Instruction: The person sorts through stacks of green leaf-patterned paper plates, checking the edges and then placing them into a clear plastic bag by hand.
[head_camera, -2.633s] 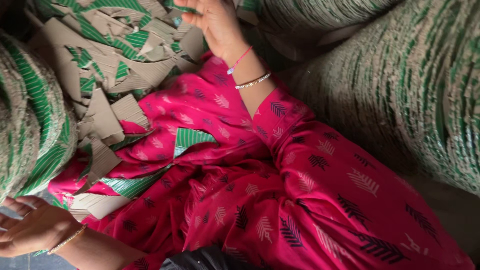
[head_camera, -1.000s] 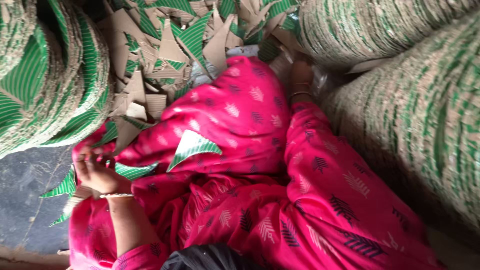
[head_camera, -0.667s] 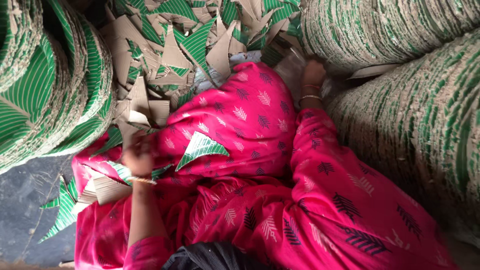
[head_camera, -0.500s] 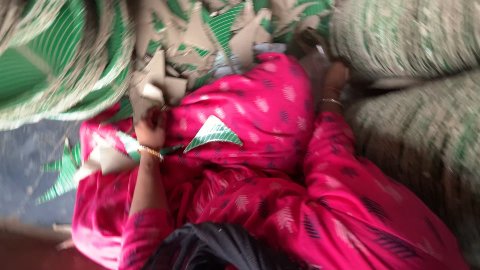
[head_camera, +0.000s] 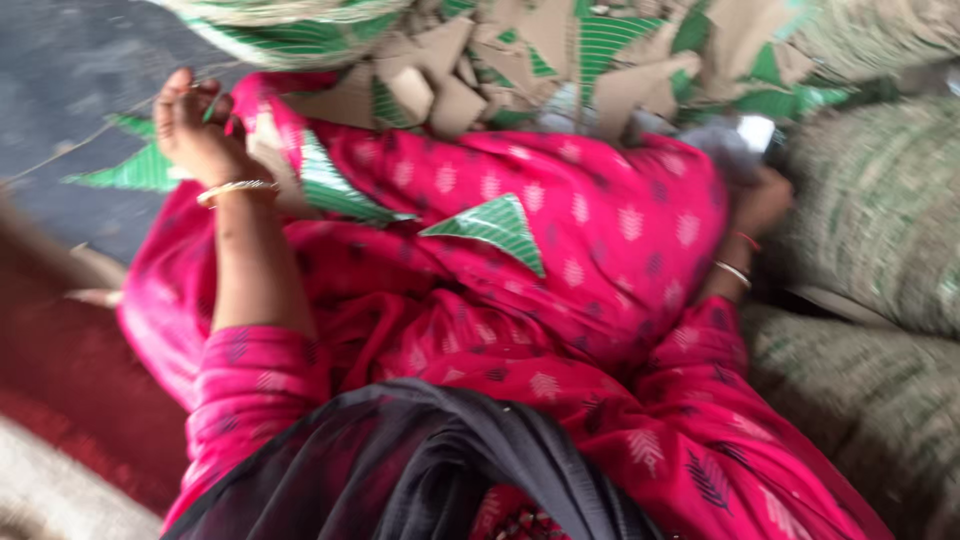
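Touching green cardboard scrap (head_camera: 215, 105): left hand (head_camera: 195, 125) fingers; right hand (head_camera: 760, 205) apart.

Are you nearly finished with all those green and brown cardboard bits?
Probably not. Big stacks of green-striped sheets already stand beside the lap. Right now the left hand is on the pink cloth's edge by the cut pieces, and the right hand reaches toward the loose pile. That pile and one green triangle on the lap remain.

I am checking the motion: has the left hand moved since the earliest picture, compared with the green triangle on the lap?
Yes. The left hand went from below the green triangle up to the cardboard pieces.
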